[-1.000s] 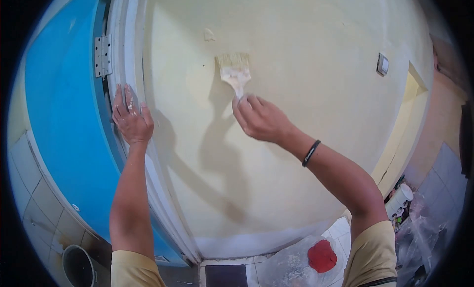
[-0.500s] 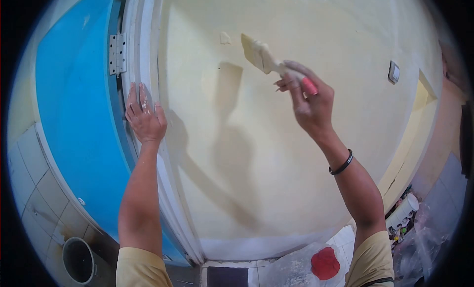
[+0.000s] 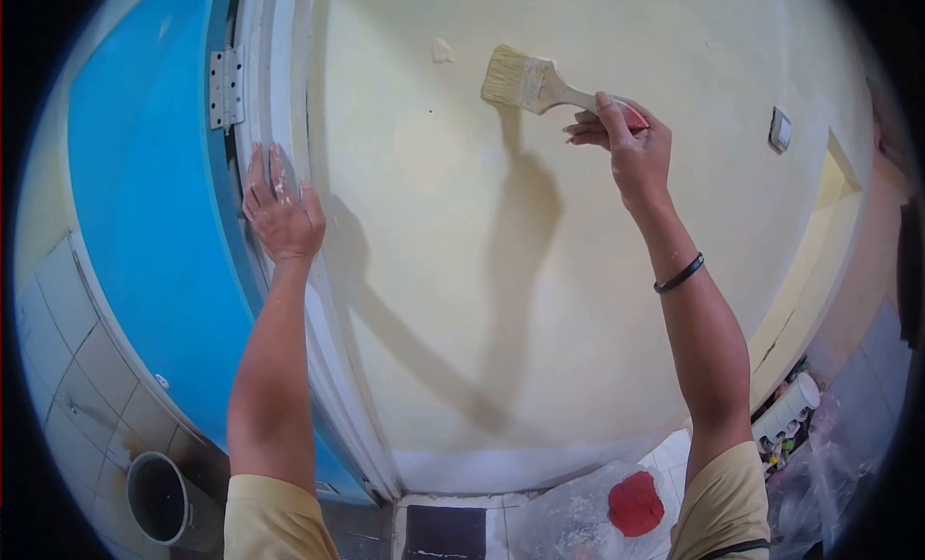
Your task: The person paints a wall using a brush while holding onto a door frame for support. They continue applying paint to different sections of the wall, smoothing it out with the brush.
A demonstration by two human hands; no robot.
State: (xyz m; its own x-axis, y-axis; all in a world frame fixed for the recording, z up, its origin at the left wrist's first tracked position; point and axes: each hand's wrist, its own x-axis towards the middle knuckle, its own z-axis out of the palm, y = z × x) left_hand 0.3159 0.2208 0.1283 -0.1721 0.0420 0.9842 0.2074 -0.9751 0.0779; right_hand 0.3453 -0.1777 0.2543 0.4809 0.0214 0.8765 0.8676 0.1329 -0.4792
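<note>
My right hand [image 3: 631,148] grips a paintbrush [image 3: 541,84] by its handle, which ends in red. The wide bristles point left and lie close to or against the cream wall [image 3: 424,271]; the brush's shadow meets them. Against the white door frame [image 3: 275,88] rests my left hand [image 3: 284,211], its fingers stretched upward and specked with pale paint. A small raised patch [image 3: 442,51] shows on the wall to the left of the bristles. Shadows of both arms fall across the wall.
A blue door [image 3: 145,194] with a metal hinge [image 3: 226,88] stands at left. Below it is a bucket [image 3: 159,499]. A light switch [image 3: 779,130] is on the wall at right. On the floor, a red piece [image 3: 635,504] lies on plastic sheeting [image 3: 568,521] near a dark mat [image 3: 445,531].
My right hand has moved right, and the brush has turned from a slant to nearly level, nearer the wall. My left hand stays on the door frame.
</note>
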